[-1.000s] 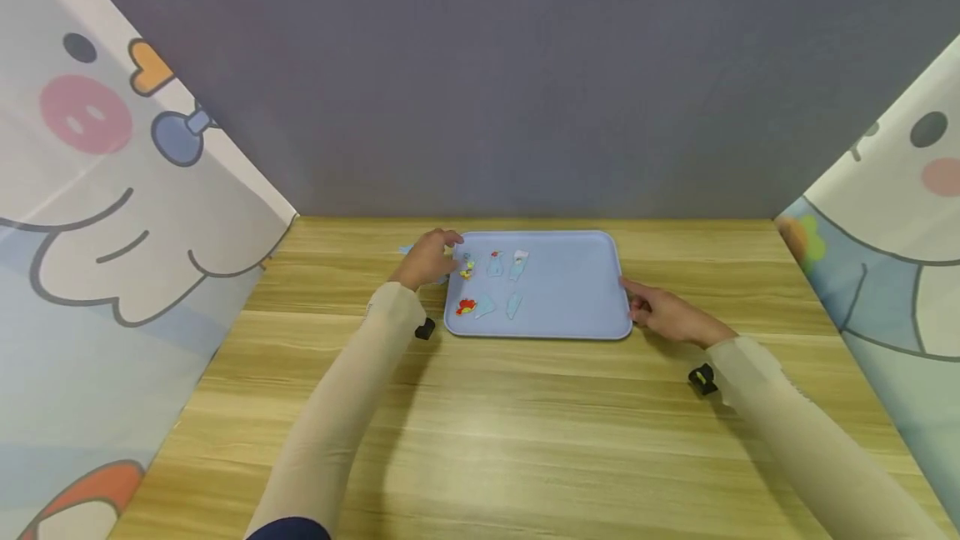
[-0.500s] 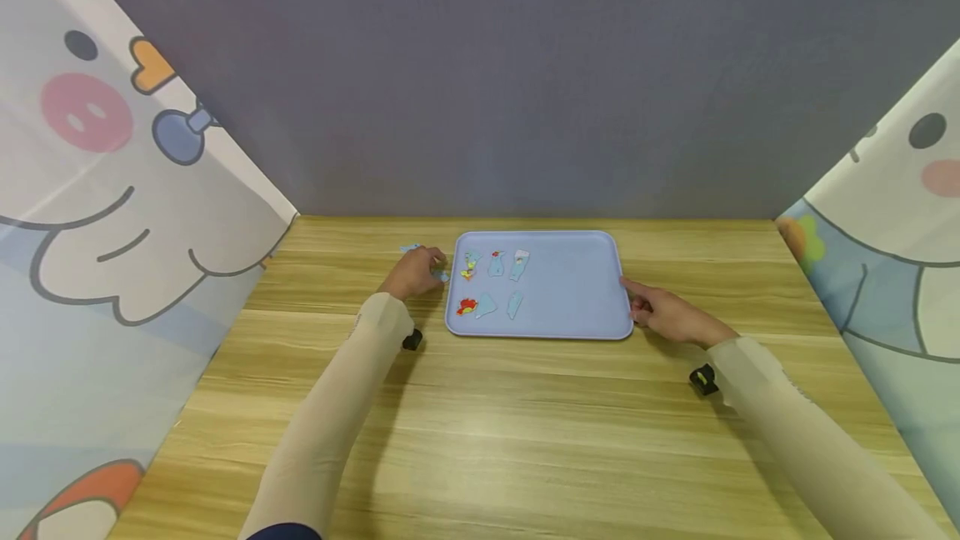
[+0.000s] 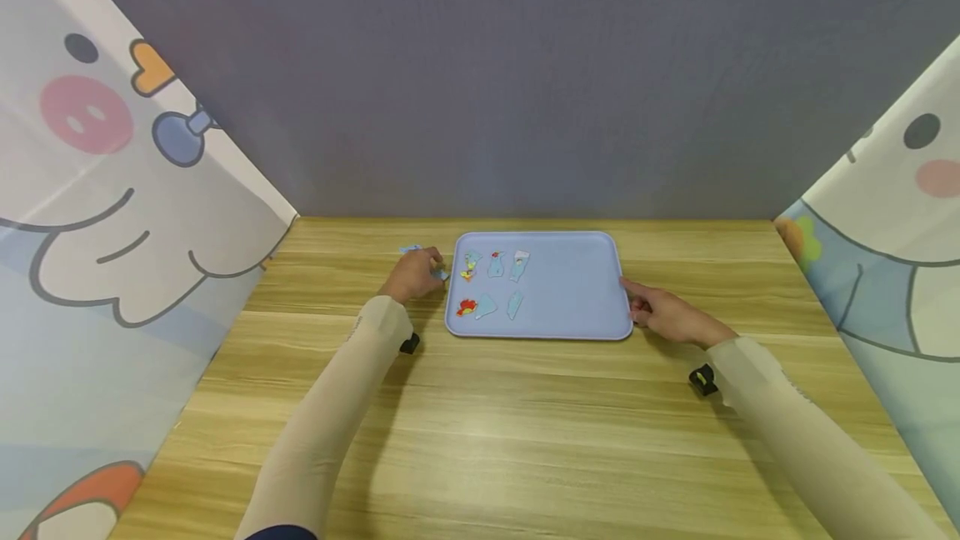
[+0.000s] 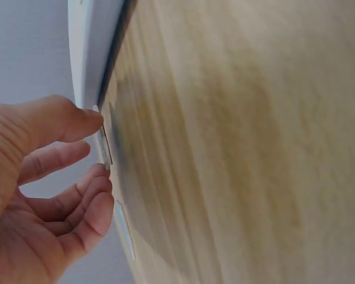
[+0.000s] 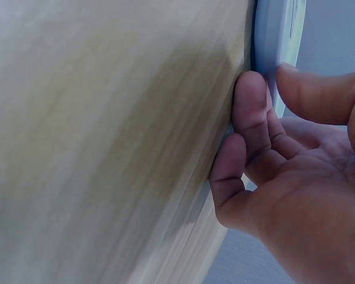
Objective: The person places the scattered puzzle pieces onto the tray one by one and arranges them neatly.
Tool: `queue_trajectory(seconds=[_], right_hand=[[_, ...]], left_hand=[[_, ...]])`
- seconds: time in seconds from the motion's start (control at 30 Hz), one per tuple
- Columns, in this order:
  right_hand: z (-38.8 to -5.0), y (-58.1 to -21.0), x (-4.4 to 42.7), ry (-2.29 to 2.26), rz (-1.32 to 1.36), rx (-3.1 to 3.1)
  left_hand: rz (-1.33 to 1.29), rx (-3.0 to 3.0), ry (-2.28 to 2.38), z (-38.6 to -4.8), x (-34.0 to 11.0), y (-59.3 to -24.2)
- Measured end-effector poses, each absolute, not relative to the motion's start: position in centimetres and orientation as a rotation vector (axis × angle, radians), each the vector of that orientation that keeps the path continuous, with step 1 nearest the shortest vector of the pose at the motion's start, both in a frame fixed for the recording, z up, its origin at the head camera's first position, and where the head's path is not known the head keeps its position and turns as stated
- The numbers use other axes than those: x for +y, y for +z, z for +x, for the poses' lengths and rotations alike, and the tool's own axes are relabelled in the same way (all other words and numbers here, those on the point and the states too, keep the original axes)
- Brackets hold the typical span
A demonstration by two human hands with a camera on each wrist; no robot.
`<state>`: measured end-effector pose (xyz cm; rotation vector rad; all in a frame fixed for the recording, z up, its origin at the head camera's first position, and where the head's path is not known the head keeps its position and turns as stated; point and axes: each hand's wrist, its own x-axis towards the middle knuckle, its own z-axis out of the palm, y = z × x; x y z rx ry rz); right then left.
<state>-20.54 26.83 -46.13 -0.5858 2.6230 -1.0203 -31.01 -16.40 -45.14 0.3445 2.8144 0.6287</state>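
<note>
A shallow pale-blue tray (image 3: pixel 570 294) lies on the wooden table, with several flat, irregular puzzle pieces in two rows on its left half. Just left of the tray, my left hand (image 3: pixel 410 275) pinches a thin light-blue puzzle piece (image 4: pixel 103 142) between thumb and fingertips, close to the tabletop. Behind that hand lies another blue puzzle piece (image 3: pixel 410 248), partly covered. At the opposite end, my right hand (image 3: pixel 670 317) grips the tray's right edge, thumb at the rim and curled fingers against its side. On the tray, a red and yellow piece (image 3: pixel 467 307) sits in the front row.
The wooden tabletop (image 3: pixel 525 432) stretches toward me in front of the tray. A grey panel (image 3: pixel 525 82) rises at the back. Cartoon-printed sheets (image 3: pixel 150 248) flank the left and right sides. Each wrist carries a small black device (image 3: pixel 702 379).
My left hand has drawn back from above the tray's left end to the table beside it and now pinches a puzzle piece there. The right hand and the tray have hardly moved.
</note>
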Motion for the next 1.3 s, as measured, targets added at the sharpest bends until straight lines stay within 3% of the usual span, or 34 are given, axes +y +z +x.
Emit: queue_trajectory(seconds=[0.5, 0.87, 1.3], right_hand=[[-20.3, -46.1, 27.0, -1.031, -0.573, 2.623], [-20.4, -46.3, 26.9, -1.039, -0.574, 2.617], [-20.6, -46.5, 27.1, -1.005, -0.592, 2.642]], left_hand=[[0.539, 2.903, 0.723, -30.9, -15.1, -43.4], [0.752, 2.902, 0.707, -30.9, -11.8, -41.9], [0.83, 2.838, 0.673, -31.5, -6.5, -41.6]])
